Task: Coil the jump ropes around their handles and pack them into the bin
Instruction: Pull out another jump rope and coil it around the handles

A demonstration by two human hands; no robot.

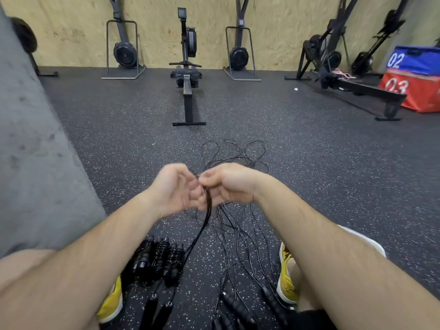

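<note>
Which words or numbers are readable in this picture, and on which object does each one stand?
"02": white digits on the blue plyo box, far right.
"03": white digits on the red plyo box under it.
The rowing machine monitor is too small to read.

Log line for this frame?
left hand, right hand: grip rope | coiled ropes: floor left | loose ropes: floor | bin: unseen
</note>
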